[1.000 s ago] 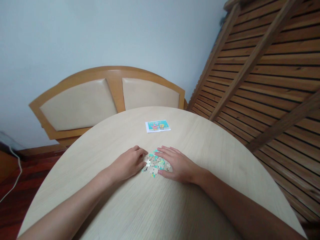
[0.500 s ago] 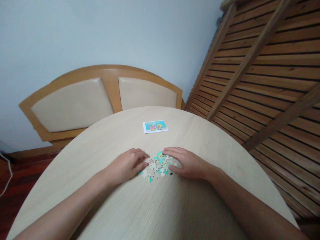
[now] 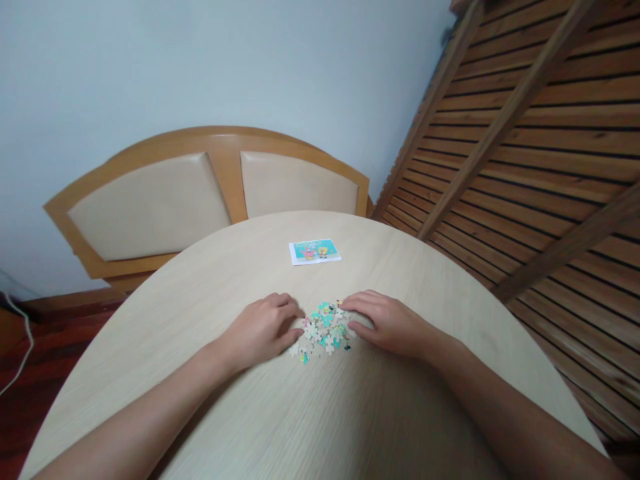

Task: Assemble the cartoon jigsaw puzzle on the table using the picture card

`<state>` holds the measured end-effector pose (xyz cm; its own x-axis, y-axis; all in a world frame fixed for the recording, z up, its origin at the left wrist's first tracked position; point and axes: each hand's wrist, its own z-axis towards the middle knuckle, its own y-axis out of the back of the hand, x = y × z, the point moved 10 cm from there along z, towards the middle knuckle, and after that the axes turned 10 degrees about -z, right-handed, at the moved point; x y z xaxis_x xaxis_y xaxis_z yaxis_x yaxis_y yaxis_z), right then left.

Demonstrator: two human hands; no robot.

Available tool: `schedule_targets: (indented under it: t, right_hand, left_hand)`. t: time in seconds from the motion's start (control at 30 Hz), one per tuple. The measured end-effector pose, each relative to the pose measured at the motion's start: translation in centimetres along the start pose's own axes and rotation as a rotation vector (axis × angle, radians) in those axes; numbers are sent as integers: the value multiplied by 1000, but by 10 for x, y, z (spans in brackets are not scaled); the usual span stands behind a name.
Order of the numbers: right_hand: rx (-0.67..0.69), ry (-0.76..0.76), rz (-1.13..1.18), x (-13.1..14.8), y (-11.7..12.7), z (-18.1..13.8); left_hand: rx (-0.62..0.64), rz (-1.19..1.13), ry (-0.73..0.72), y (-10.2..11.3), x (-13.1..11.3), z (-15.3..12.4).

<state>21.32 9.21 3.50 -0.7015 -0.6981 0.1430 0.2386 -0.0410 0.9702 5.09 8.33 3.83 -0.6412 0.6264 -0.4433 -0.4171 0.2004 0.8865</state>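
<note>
A small heap of puzzle pieces (image 3: 325, 328) is seen on the round table (image 3: 300, 413), a little past its middle, between the two hands. The left hand (image 3: 260, 329) is laid palm down just left of the heap, fingers loosely curled and close together, fingertips touching the heap's left edge; nothing is gripped. The right hand (image 3: 390, 322) is laid palm down just right of the heap, fingers slightly spread and bent, tips touching the pieces at the heap's upper right edge; nothing is clamped there either. The pieces are mostly teal, white and beige, scattered loose, some overlapped. A few strays are seen at the near edge of the heap, clear of both hands. A picture card (image 3: 315, 251) is laid flat farther back on the table, well apart from the heap. A padded wooden bench back (image 3: 200, 193) is seen behind the table, slatted wood panels (image 3: 540, 153) to the right.
</note>
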Motion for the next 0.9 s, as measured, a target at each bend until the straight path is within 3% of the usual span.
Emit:
schedule_targets:
  t: [0.3,0.43,0.63,0.9]
  right_hand:
    - [-67,13,-21,5,3,4]
    - [-144,28,-17,13,7,6]
    - [-326,-16,154,32,14,7]
    - [-362,-157,337,24,11,8]
  left_hand:
    - [-121,-122,-26,-5,-3,6]
    - [-190,-246,52,-2,1,6]
    - [-224,-587,149,-7,-6,5]
    - [-235,-861,245,-21,5,6]
